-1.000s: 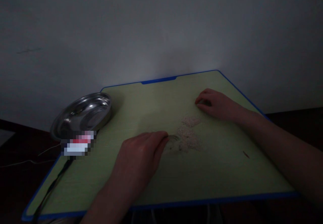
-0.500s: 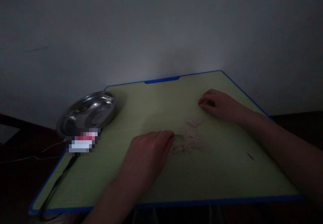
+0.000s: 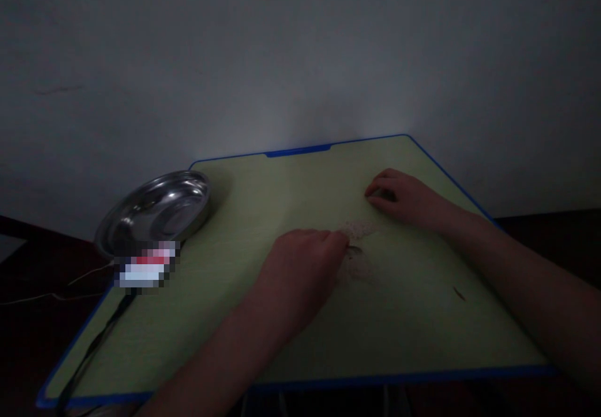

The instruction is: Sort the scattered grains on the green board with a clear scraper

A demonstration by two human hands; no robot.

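My left hand (image 3: 310, 267) is closed, its fingertips pressed together over the middle of the table. From them sticks out a small, thin, curved spoon-like piece (image 3: 355, 250); most of it is hidden by the fingers. Under and beyond the fingertips lies a patch of pale, fine grains (image 3: 364, 270), spread thinly with a few dark specks. Farther back on the right, my right hand (image 3: 394, 196) rests on the table. Its fingers are loosely curled, with a gap between thumb and forefinger, and I see nothing held there.
A shiny metal bowl (image 3: 181, 216) stands tilted at the table's left edge. Close in front is a blurred-out card (image 3: 145, 270) on a black strap (image 3: 96, 345). A small dark sliver (image 3: 459, 293) lies at right. The blue-edged green table (image 3: 404, 329) meets a wall.
My left hand has moved right and slightly away from me, across the grains, with the curved piece in its fingers. My right hand keeps its pose. The view has shifted slightly.
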